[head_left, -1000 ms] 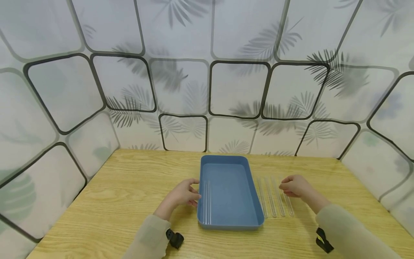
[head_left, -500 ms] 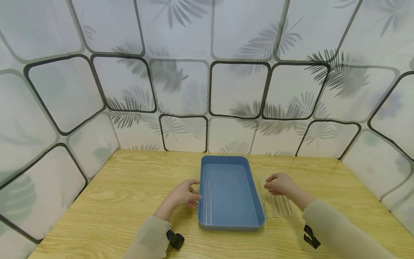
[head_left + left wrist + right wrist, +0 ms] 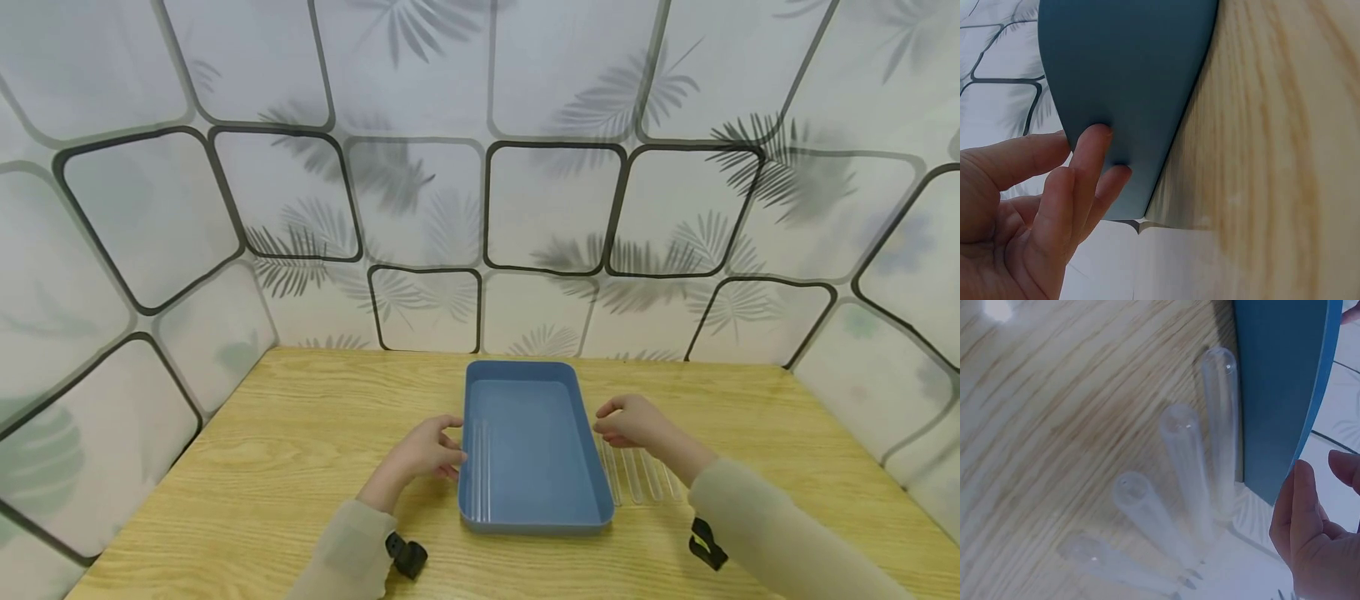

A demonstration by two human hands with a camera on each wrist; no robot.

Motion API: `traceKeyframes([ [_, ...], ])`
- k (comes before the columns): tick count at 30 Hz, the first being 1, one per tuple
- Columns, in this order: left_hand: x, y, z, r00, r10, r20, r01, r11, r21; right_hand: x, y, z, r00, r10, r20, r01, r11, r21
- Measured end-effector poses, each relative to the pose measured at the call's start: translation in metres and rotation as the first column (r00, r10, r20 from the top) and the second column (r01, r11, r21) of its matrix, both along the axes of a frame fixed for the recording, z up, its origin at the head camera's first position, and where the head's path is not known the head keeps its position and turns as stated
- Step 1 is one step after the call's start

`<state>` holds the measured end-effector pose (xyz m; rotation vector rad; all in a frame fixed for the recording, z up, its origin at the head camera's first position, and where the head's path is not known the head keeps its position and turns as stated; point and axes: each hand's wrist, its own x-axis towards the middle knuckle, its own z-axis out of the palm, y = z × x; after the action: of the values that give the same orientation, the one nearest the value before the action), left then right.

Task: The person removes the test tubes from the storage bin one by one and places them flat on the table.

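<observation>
A shallow blue rectangular tray [image 3: 528,450] sits on a light wood-grain tabletop [image 3: 300,433]. Just outside the tray's right wall lies a slim, clear, round-ended tube [image 3: 1221,419], its long axis running along that wall; three matching tubes [image 3: 1186,456] lie farther out from the tray. The right hand [image 3: 636,423], the nearer one, is beside the tray's right rim, over the far end of the closest tube, which stretches from there back toward the person. Its fingers are parted and appear to hold nothing. The left hand [image 3: 429,450] touches the tray's left outer wall with extended fingers, gripping nothing. Inside the tray, along its left wall, lie what seem to be two clear tubes [image 3: 481,479], faint against the blue. Compared with half a second ago, the right hand is closer to the tray; the left hand and tray look unchanged.
</observation>
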<state>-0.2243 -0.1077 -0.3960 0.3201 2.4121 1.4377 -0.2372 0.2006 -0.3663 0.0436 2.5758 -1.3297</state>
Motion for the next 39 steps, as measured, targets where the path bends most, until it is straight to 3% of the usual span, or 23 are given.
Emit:
traceKeyframes([
  [9, 0.0, -0.001, -0.001, 1.0, 0.0, 0.001, 0.0, 1.0, -0.002, 0.0, -0.022, 0.0, 1.0, 0.021, -0.003, -0.021, 0.999, -0.032],
  [14, -0.001, -0.001, 0.0, 1.0, 0.001, 0.001, -0.001, 1.0, -0.003, 0.0, -0.033, -0.004, 0.998, 0.055, 0.014, -0.054, 0.998, -0.037],
  [29, -0.002, 0.0, 0.0, 1.0, 0.0, 0.005, 0.0, 1.0, -0.013, 0.009, -0.063, -0.017, 0.995, 0.058, 0.085, -0.051, 0.995, -0.081],
  [39, -0.001, 0.0, -0.001, 1.0, 0.007, 0.014, -0.007, 1.0, -0.013, 0.014, -0.074, -0.026, 0.989, 0.116, 0.096, -0.102, 0.985, -0.142],
])
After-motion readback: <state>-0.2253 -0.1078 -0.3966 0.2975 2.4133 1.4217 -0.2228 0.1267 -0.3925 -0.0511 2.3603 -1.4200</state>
